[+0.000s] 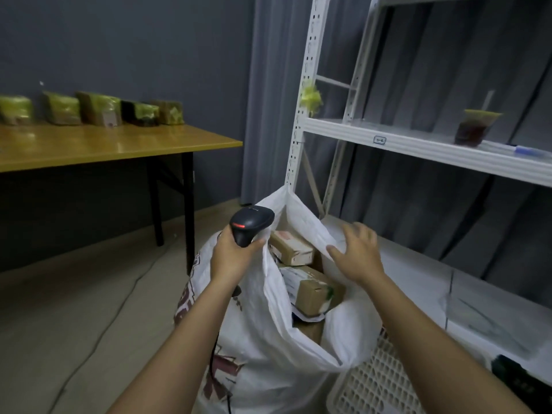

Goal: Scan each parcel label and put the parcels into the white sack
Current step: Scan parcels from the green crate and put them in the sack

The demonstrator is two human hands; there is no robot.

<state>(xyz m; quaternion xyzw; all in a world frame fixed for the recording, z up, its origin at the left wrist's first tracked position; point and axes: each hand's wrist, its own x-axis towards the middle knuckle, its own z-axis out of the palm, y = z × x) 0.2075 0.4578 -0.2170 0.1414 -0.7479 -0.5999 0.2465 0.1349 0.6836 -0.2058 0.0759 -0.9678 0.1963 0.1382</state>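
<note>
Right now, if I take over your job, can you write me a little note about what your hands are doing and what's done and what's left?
Left hand: grips the scanner, held by the sack's left rim.
Right hand: open, fingers spread on the sack's right rim.
White sack: stands on the floor by the shelf, mouth open.
Done: several cardboard parcels, such as this one, already lie inside.
Left: five wrapped parcels in a row on the wooden table. Scan each, then drop it into the sack.
</note>
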